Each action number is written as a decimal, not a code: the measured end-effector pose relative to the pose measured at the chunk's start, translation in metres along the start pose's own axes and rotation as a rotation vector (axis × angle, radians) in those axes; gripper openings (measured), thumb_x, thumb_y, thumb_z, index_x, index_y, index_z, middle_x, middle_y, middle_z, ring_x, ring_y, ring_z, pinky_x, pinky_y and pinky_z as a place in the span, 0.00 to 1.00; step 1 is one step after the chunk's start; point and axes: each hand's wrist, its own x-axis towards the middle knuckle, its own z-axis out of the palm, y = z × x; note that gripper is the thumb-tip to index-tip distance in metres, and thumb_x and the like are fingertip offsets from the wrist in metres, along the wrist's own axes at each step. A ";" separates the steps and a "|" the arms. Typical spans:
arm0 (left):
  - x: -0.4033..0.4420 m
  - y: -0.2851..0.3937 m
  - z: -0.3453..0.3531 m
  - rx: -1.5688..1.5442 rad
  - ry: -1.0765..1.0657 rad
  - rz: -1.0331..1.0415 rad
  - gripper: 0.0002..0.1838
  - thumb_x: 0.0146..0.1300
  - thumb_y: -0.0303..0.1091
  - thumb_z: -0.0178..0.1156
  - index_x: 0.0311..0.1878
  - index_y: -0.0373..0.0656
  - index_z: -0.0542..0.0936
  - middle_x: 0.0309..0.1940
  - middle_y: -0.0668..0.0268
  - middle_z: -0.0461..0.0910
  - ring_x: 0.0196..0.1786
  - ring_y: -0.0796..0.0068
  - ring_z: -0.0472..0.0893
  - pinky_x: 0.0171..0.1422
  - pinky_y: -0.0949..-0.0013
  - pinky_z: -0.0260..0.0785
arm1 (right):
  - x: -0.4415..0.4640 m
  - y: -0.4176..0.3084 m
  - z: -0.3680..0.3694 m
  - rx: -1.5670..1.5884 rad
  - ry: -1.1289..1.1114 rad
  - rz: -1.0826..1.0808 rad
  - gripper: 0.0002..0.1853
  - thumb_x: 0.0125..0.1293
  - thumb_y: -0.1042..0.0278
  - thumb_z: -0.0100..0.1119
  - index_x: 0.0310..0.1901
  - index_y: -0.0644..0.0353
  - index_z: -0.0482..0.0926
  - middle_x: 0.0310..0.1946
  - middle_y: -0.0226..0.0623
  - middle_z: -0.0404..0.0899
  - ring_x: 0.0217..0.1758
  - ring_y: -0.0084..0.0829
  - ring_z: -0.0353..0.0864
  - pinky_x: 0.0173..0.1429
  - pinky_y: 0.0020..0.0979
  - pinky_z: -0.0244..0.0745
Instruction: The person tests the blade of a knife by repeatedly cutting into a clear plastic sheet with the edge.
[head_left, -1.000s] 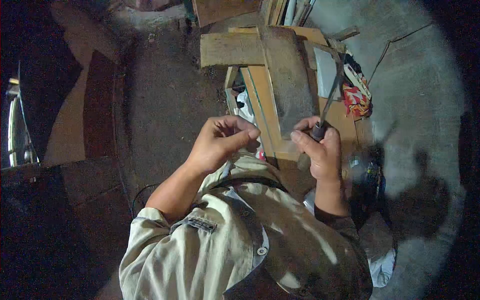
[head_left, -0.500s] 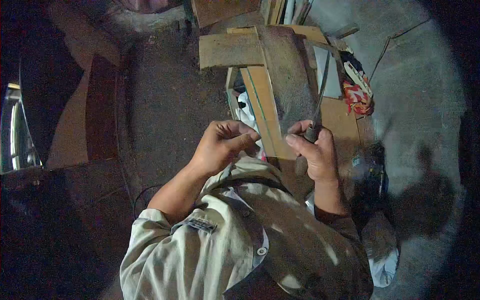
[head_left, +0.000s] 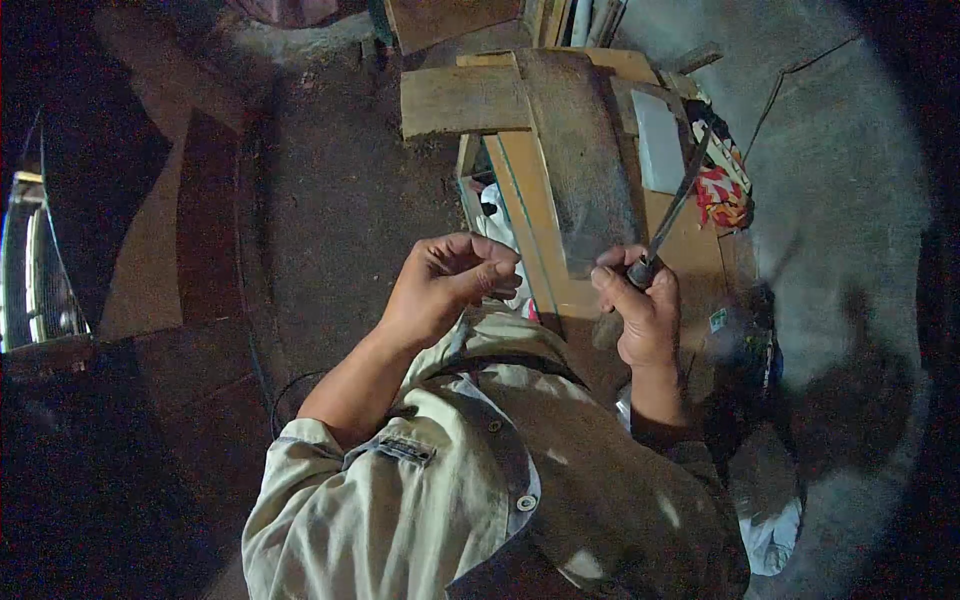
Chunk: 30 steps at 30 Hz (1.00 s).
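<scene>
Left hand (head_left: 455,285): raised in front of the torso, beside the shirt front, with the fingers curled inward and the thumb brought against the index fingertip; whether anything fine is pinched there cannot be told.

Right hand (head_left: 642,310): closed firmly around the dark handle of a narrow-bladed hand tool (head_left: 683,195) — a knife or a file, not distinguishable in this light. The tool is held upward, its blade tilted to the right and its tip seen against the red-and-white cloth bundle's upper surroundings. The two hands are held apart.

Beyond the hands: a worn dark plank (head_left: 575,150), laid lengthwise; a short pale board (head_left: 460,102), set crosswise at its left; a brown panel (head_left: 522,200), marked with a green line and placed along the plank's left side. To the right of the plank, a white rectangular sheet (head_left: 658,140) is seen, with the red-and-white cloth bundle (head_left: 722,197) near it.

Clothing: a khaki long-sleeved shirt (head_left: 390,510) — buttoned, partly shaded.
</scene>
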 end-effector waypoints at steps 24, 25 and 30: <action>0.010 0.000 0.003 0.343 -0.241 -0.082 0.06 0.57 0.25 0.62 0.34 0.32 0.80 0.28 0.64 0.81 0.32 0.74 0.79 0.38 0.70 0.73 | 0.000 -0.016 0.012 -0.017 -0.228 0.124 0.09 0.55 0.67 0.63 0.34 0.63 0.77 0.25 0.26 0.75 0.27 0.15 0.71 0.30 0.20 0.65; 0.010 -0.002 0.003 0.312 -0.194 -0.092 0.06 0.58 0.26 0.62 0.34 0.32 0.80 0.27 0.64 0.81 0.31 0.75 0.79 0.38 0.70 0.73 | -0.001 -0.014 0.012 -0.017 -0.228 0.125 0.09 0.55 0.67 0.63 0.34 0.63 0.77 0.25 0.26 0.75 0.27 0.15 0.71 0.30 0.20 0.65; 0.005 -0.004 0.011 0.235 -0.089 -0.077 0.08 0.59 0.32 0.63 0.33 0.36 0.82 0.25 0.66 0.81 0.27 0.78 0.77 0.34 0.73 0.69 | -0.001 -0.009 0.007 -0.170 -0.242 0.073 0.09 0.57 0.67 0.62 0.33 0.65 0.77 0.23 0.27 0.75 0.25 0.16 0.71 0.29 0.21 0.65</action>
